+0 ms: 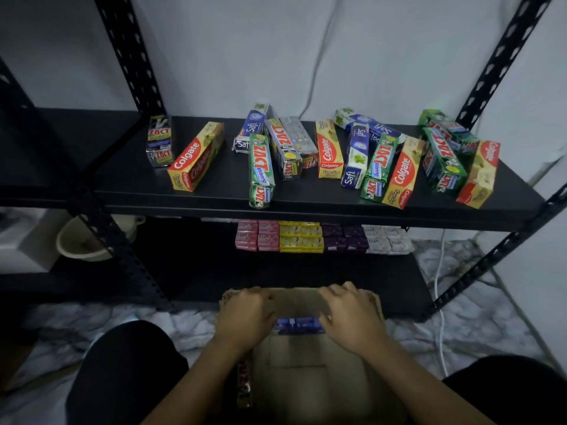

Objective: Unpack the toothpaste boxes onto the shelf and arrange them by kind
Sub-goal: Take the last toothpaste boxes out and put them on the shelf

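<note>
Unpacking underway: blue boxes [297, 325] in carton [302, 295] are flanked by left hand [245, 317], right hand [348, 319], grip unclear; shelf [214, 194] lift needed next.

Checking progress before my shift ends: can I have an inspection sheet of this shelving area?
Surface: black shelf, partly covered.
Job's things: toothpaste boxes lie mixed, Colgate, Zact and Safi unsorted; cardboard carton on the floor holds a blue pack.
Clutter: soap packs in colour rows on lower shelf; basin at left.
Hands: left hand and right hand at the blue pack's ends; grip unclear.
Cables: white cable down the wall; second cable at right by the floor.
Surroundings: white wall, marbled floor.
</note>
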